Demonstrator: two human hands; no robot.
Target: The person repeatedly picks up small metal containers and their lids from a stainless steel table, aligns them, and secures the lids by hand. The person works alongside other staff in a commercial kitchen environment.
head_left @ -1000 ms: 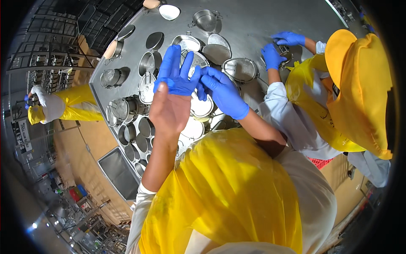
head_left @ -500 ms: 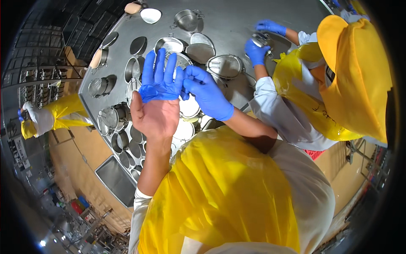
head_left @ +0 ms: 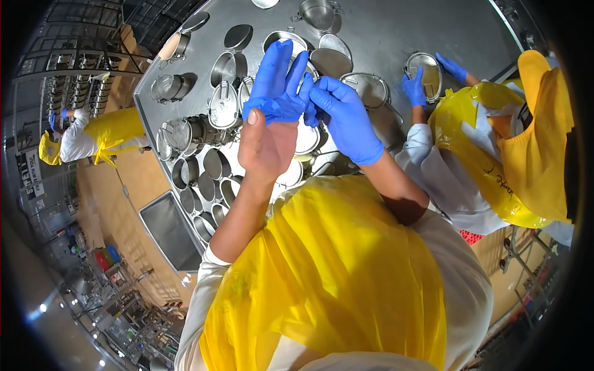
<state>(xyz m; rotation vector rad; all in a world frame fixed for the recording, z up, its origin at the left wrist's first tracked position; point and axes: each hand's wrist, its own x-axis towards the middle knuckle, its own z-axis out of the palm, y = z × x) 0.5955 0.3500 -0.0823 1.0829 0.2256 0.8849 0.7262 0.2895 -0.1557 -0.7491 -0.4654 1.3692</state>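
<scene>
Grey metal table [head_left: 396, 28] crowded with round metal pans [head_left: 216, 164], seen beyond the worker's hands. Left hand [head_left: 271, 139]: raised over the pans, palm toward the viewer, fingers extended and grasping nothing. Blue glove [head_left: 278, 110]: covers the left fingers only, bunched across the upper palm, with thumb and lower palm bare. Right hand [head_left: 352, 127]: fully gloved, just beside the left, its bent fingers pinching the blue glove at the little-finger side.
</scene>
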